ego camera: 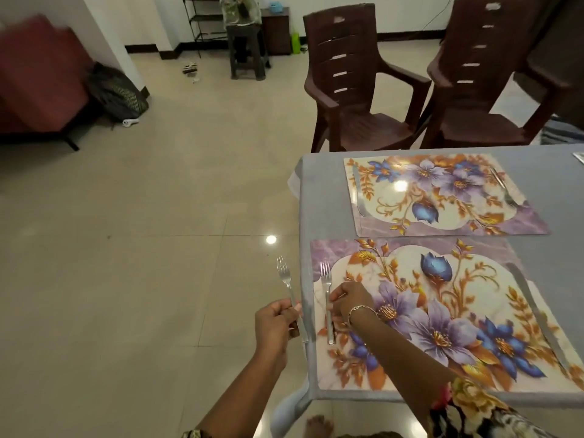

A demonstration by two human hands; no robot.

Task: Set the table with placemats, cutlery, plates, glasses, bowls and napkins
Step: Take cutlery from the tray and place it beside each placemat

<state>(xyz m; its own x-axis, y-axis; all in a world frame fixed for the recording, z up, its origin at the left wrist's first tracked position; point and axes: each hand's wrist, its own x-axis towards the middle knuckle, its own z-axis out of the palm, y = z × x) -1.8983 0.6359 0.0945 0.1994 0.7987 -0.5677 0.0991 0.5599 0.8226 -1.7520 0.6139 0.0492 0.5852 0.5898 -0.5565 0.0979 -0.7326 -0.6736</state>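
On the desk (322, 197), two placemats (436, 197) carry two knives (537, 314) and two forks (502, 188), the right hand (349, 300) pinching the near fork (325, 276), the left hand (275, 320) gripping a third fork (284, 273).

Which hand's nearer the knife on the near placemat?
Right. The right hand is on the placemat's left side, across from the knife; left hand is farther left, beyond the table edge.

Near floral placemat (442, 314) with fork (327, 295) at left, knife (534, 311) at right, far placemat (442, 194) mirrored, spare fork (289, 292) held left of the worktop (322, 200).
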